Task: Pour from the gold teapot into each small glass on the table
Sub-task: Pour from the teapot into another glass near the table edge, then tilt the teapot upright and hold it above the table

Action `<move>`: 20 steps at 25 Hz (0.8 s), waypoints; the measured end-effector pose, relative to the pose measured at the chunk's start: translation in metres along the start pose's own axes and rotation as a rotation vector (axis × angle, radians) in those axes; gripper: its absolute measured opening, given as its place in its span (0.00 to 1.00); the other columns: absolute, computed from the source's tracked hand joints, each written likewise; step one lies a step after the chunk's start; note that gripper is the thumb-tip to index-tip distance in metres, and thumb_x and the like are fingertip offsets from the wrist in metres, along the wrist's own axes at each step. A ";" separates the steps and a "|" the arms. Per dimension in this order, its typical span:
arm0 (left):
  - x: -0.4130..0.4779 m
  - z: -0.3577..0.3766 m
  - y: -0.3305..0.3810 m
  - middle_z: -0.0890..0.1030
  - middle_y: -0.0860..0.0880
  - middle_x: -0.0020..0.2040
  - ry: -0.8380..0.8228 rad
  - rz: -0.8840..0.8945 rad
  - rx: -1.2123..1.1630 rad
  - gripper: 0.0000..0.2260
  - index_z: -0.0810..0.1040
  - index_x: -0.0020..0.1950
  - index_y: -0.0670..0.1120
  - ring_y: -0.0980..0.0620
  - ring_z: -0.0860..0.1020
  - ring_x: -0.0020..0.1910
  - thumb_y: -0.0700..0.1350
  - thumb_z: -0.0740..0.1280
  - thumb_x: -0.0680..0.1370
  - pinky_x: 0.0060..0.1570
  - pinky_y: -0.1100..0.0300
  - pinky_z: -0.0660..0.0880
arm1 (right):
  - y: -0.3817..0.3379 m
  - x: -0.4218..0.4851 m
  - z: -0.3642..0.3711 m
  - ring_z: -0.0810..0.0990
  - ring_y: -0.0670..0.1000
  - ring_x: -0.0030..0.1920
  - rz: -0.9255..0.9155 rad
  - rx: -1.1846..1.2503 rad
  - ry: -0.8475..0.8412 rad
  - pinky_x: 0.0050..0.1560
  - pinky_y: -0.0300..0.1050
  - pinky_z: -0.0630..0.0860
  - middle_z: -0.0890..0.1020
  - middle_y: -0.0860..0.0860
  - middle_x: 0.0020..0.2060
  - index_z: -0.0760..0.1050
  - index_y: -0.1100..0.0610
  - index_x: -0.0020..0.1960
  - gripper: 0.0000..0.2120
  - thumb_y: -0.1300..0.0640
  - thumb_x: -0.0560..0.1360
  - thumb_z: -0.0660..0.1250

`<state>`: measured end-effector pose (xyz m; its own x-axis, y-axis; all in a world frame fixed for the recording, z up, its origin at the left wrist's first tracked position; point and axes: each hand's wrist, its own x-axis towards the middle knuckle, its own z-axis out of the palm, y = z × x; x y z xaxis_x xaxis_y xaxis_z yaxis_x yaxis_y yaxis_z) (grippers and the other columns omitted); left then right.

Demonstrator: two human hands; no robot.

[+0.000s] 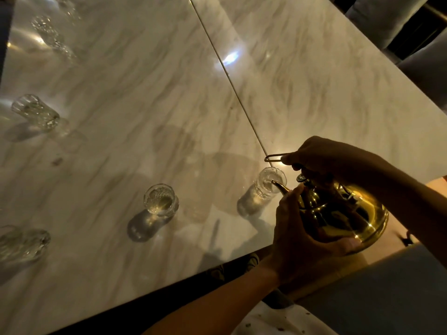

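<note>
1. The shiny round gold metal teapot (338, 213) is tilted above the table's near edge, its spout tip over the rim of a small clear ribbed glass (266, 189).
2. The right hand (321, 155) has its fingers clenched on the wire handle; the left hand (297, 238) cups the belly.
3. Other small glasses stand farther along the white marble table (145, 93).
</note>
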<state>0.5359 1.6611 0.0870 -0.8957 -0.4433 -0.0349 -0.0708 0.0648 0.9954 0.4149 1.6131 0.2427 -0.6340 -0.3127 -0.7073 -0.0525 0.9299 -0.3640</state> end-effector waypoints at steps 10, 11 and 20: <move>-0.009 0.003 -0.013 0.63 0.51 0.76 -0.075 0.099 0.159 0.45 0.50 0.77 0.60 0.54 0.64 0.74 0.81 0.57 0.66 0.74 0.53 0.67 | 0.040 -0.015 0.003 0.69 0.48 0.25 0.035 0.162 0.014 0.24 0.37 0.65 0.74 0.54 0.28 0.75 0.63 0.37 0.15 0.53 0.76 0.65; -0.010 0.004 -0.014 0.63 0.50 0.76 -0.078 0.116 0.173 0.45 0.50 0.77 0.59 0.56 0.62 0.74 0.81 0.56 0.67 0.75 0.58 0.64 | 0.045 -0.017 0.003 0.70 0.49 0.26 0.025 0.191 0.018 0.25 0.38 0.66 0.74 0.55 0.29 0.75 0.63 0.37 0.14 0.53 0.76 0.65; -0.015 -0.007 -0.035 0.54 0.52 0.81 -0.139 0.284 0.286 0.51 0.39 0.80 0.64 0.62 0.45 0.81 0.73 0.67 0.68 0.80 0.55 0.56 | 0.095 -0.049 0.015 0.75 0.76 0.46 -0.173 0.406 0.071 0.38 0.49 0.72 0.76 0.75 0.48 0.78 0.68 0.47 0.57 0.22 0.36 0.66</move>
<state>0.5547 1.6589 0.0530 -0.9465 -0.2488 0.2055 0.0855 0.4208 0.9031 0.4523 1.7135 0.2339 -0.6948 -0.4297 -0.5767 0.1359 0.7090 -0.6920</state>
